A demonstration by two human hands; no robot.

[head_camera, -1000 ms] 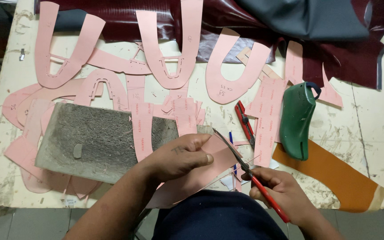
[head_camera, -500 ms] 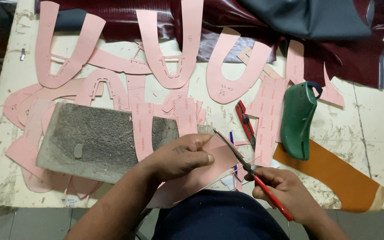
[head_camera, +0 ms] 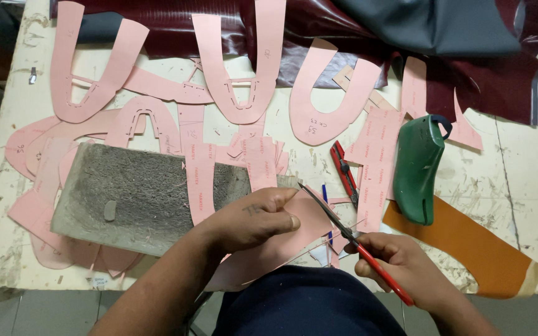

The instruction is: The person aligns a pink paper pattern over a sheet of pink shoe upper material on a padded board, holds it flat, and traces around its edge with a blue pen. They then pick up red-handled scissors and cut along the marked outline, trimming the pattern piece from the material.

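Scuffed and paint-worn, the white table (head_camera: 530,162) is lying under scattered pink patterns while the left hand (head_camera: 253,218) is pinching a pink paper piece (head_camera: 281,246), partly hiding it, and the right hand (head_camera: 400,264) is gripping red-handled scissors (head_camera: 350,233), finger loops hidden.

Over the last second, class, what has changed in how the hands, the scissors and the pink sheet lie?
Almost nothing. The left hand still grips the pink sheet, and the right hand still holds the red-handled scissors, blades at the sheet's edge. The grey slab, green shoe last and pink patterns stayed put.
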